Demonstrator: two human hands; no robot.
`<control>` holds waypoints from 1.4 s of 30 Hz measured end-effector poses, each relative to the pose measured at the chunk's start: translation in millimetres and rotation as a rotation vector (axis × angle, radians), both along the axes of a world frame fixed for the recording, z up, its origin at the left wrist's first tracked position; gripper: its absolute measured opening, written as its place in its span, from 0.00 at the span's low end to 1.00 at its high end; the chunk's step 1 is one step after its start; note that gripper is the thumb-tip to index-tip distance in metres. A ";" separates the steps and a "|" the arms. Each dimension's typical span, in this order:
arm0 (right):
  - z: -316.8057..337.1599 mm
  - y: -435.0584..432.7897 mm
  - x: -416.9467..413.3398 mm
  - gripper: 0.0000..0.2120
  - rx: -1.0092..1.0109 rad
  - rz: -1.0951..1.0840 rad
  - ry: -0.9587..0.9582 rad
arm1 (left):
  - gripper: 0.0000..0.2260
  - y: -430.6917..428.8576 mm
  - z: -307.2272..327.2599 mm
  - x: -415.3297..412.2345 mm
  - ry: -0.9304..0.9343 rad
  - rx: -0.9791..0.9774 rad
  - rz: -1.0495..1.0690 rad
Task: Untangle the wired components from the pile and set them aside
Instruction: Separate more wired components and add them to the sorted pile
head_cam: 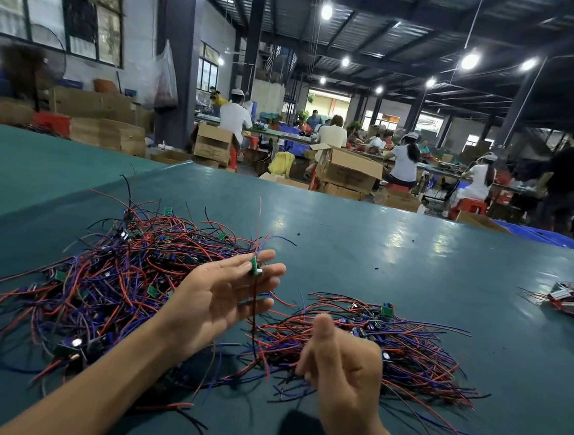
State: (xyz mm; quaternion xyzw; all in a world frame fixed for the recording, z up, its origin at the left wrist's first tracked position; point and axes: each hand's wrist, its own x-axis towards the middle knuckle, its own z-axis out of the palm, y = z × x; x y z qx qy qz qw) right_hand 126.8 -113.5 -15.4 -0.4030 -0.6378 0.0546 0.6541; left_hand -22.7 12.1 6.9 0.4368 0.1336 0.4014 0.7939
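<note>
Wired components sit in a big tangled pile (109,272) of red, blue and black leads on the teal worktop (379,245), left of centre. Above the pile's right edge the left hand (217,301), palm up, pinches one small green component (255,268) between thumb and fingertips, and its black lead (254,312) hangs down. The right hand (343,362) hovers over a smaller pile (406,347) with fingers curled and thumb up. Whether they grip a lead cannot be told.

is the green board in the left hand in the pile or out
Out: the left hand pinches the green board off the table, its wires hanging down.
</note>
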 end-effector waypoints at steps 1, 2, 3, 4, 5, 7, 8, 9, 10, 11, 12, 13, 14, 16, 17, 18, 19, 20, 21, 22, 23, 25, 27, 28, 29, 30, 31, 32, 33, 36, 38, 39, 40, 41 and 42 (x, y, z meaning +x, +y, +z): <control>1.3 0.0 1.1 0.31 0.007 -0.029 0.058 | 0.16 -0.7 0.9 -1.0 -0.026 0.015 -0.016; 2.2 -0.1 2.3 0.32 0.004 -0.063 0.097 | 0.15 -1.3 1.5 -1.9 -0.050 0.024 -0.021; 2.7 -0.2 3.5 0.32 -0.004 -0.097 0.115 | 0.15 -2.3 2.0 -2.1 -0.070 0.024 -0.017; 2.7 -0.1 4.2 0.32 -0.012 -0.128 0.117 | 0.15 -3.0 1.8 -2.2 -0.086 0.019 -0.004; 2.8 0.0 4.5 0.32 -0.021 -0.149 0.111 | 0.15 -3.9 1.9 -1.6 -0.092 0.015 0.019; 2.9 0.5 3.6 0.30 -0.036 -0.166 0.096 | 0.14 -6.2 1.9 0.7 -0.063 0.058 0.116; 2.8 0.9 3.1 0.30 -0.036 -0.166 0.087 | 0.14 -6.5 1.4 1.3 -0.014 0.122 0.196; 2.7 1.2 2.6 0.30 -0.033 -0.167 0.077 | 0.15 -6.2 0.2 1.4 0.057 0.211 0.286; 2.6 1.7 2.1 0.29 -0.032 -0.171 0.065 | 0.16 -5.5 -1.3 1.1 0.138 0.317 0.372; 2.5 1.9 1.9 0.28 -0.038 -0.174 0.056 | 0.15 -4.9 -3.3 0.4 0.223 0.427 0.445; 2.0 2.2 1.9 0.27 -0.049 -0.176 0.051 | 0.15 -4.5 -5.8 -0.6 0.300 0.529 0.507; 1.5 2.5 1.8 0.27 -0.062 -0.178 0.049 | 0.14 -4.2 -8.3 -1.4 0.365 0.620 0.561; 1.0 2.4 1.7 0.26 -0.074 -0.180 0.049 | 0.14 -3.9 -10.8 -2.0 0.418 0.705 0.608; 0.5 2.7 1.4 0.25 -0.088 -0.183 0.058 | 0.14 -5.0 -14.1 -1.9 0.482 0.850 0.677; 0.6 2.8 1.2 0.25 -0.093 -0.186 0.067 | 0.15 -5.9 -15.0 -1.4 0.489 0.892 0.697; 0.7 3.1 1.0 0.24 -0.096 -0.187 0.073 | 0.16 -6.5 -15.4 -0.9 0.490 0.911 0.710; 0.7 3.3 1.3 0.24 -0.101 -0.184 0.074 | 0.17 -6.5 -15.8 -0.4 0.490 0.917 0.716; 0.2 3.7 1.2 0.24 -0.111 -0.176 0.075 | 0.18 -6.0 -16.5 -0.1 0.491 0.915 0.720; -0.5 3.9 1.4 0.24 -0.128 -0.166 0.075 | 0.18 -5.2 -17.6 -0.1 0.491 0.909 0.722; -1.4 4.2 1.4 0.24 -0.151 -0.152 0.077 | 0.18 -4.7 -18.6 0.1 0.487 0.900 0.724; -2.0 4.7 1.2 0.23 -0.180 -0.139 0.082 | 0.17 -4.0 -19.3 0.5 0.477 0.886 0.723; -2.7 6.5 1.4 0.19 -0.245 -0.131 0.083 | 0.15 -3.3 -20.3 1.6 0.429 0.846 0.709; -2.5 8.0 1.9 0.15 -0.302 -0.140 0.064 | 0.13 -3.5 -20.9 3.2 0.373 0.831 0.674; -1.4 7.9 1.8 0.12 -0.323 -0.126 0.065 | 0.12 -4.2 -21.3 4.2 0.346 0.843 0.652; -0.1 7.2 1.5 0.10 -0.346 -0.096 0.086 | 0.12 -5.6 -21.7 5.2 0.321 0.863 0.626; 1.5 6.5 0.6 0.09 -0.376 -0.055 0.133 | 0.12 -7.5 -21.8 5.9 0.302 0.887 0.599; 3.0 6.3 0.2 0.11 -0.413 -0.008 0.203 | 0.12 -9.5 -21.7 6.7 0.293 0.911 0.576; 4.2 6.7 0.7 0.14 -0.452 0.046 0.280 | 0.12 -11.4 -21.6 7.5 0.294 0.933 0.558; 5.6 7.6 1.7 0.17 -0.484 0.106 0.354 | 0.12 -12.8 -21.2 8.1 0.298 0.948 0.545; 10.9 9.8 7.8 0.27 -0.541 0.282 0.499 | 0.12 -14.4 -21.7 8.5 0.291 0.964 0.527; 12.7 9.3 11.1 0.29 -0.526 0.332 0.490 | 0.12 -15.3 -22.5 9.1 0.303 0.979 0.513; 12.8 8.7 11.6 0.29 -0.509 0.325 0.464 | 0.11 -15.8 -23.5 9.9 0.317 0.993 0.509; 12.7 8.2 12.0 0.27 -0.492 0.306 0.430 | 0.10 -16.2 -24.7 11.0 0.331 1.010 0.508; 12.4 8.4 11.2 0.24 -0.477 0.286 0.394 | 0.09 -16.4 -25.4 11.8 0.340 1.022 0.505; 11.8 8.8 10.0 0.21 -0.465 0.269 0.370 | 0.08 -16.8 -25.5 12.0 0.346 1.025 0.496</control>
